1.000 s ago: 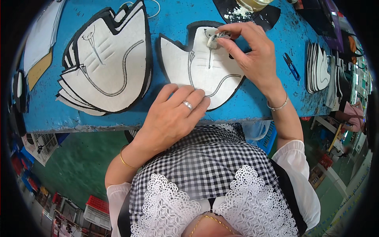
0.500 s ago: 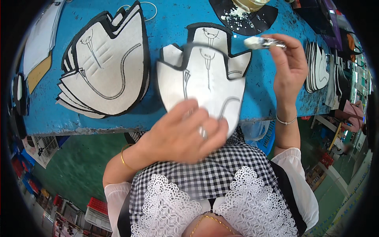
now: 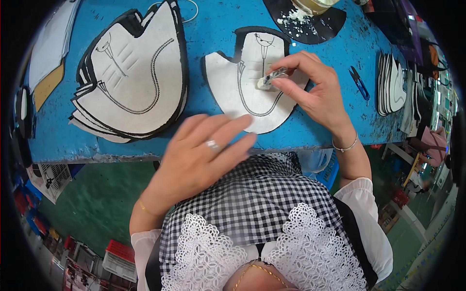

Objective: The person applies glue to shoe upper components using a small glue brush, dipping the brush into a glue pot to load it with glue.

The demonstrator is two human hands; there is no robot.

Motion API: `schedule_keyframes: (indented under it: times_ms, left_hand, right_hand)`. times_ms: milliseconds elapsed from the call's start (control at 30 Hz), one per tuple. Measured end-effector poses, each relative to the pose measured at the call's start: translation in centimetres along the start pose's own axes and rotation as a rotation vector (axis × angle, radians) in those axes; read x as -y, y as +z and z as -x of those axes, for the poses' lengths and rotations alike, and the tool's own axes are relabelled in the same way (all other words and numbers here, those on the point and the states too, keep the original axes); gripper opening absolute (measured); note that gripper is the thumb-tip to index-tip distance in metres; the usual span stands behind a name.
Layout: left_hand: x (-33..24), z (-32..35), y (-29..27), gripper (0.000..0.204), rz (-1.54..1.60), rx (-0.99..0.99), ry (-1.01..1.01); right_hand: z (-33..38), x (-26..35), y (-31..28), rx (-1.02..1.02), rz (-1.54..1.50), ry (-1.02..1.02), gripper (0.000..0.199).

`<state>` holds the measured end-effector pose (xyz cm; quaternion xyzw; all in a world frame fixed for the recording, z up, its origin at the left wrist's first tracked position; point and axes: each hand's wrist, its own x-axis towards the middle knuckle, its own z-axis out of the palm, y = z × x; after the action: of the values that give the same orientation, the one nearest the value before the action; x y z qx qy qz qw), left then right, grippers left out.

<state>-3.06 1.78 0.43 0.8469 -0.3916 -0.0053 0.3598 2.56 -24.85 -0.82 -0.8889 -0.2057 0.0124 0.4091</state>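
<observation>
A stack of stitched white shoe-upper pieces [image 3: 131,82] lies at my left on the blue workbench [image 3: 213,29]. My left hand [image 3: 204,155], fingers flat and spread, pins the near edge of the single upper piece [image 3: 242,92] before me. My right hand [image 3: 315,92] pinches a small glue brush [image 3: 269,78] at its middle seam; gluing looks underway, with another stack [image 3: 391,82] at right.

The left hand [image 3: 204,155] was motion-blurred, its fingertips covering the white shoe piece's [image 3: 242,94] six o'clock edge. The small tool [image 3: 271,77] was mostly hidden in the right hand's [image 3: 315,92] grip. At twelve o'clock, a jar [image 3: 313,5] was cut off.
</observation>
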Motion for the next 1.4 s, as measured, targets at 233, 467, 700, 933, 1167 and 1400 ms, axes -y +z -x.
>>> schedule_keyframes:
  times_ms: [233,467,700,933,1167,1400]
  left_hand:
    - [0.7,-0.7,3.4,0.033,-0.131,0.001,0.062]
    - [0.2,-1.6,3.3,0.027,-0.263,0.058,0.137]
    - [0.5,-2.3,2.9,0.032,-0.278,0.093,0.136]
    - [0.5,-2.8,2.4,0.036,-0.109,-0.080,-0.052]
    - [-2.0,-3.3,-1.4,0.024,0.242,-0.199,0.318]
    - [2.4,3.3,-4.8,0.033,-0.449,-0.360,0.035]
  right_hand:
    - [-3.2,-2.2,0.4,-0.192,0.334,-0.277,0.022]
    - [-0.1,0.3,-0.1,-0.057,0.366,-0.388,0.022]
    - [-0.3,-3.0,-2.9,-0.356,-0.402,0.171,0.018]
    - [-1.7,-12.3,-5.7,-0.733,-0.686,0.216,0.022]
    - [-1.6,-12.7,-5.8,-0.578,0.329,0.120,0.033]
    - [-1.1,-7.3,-4.5,-0.704,0.225,0.074,0.026]
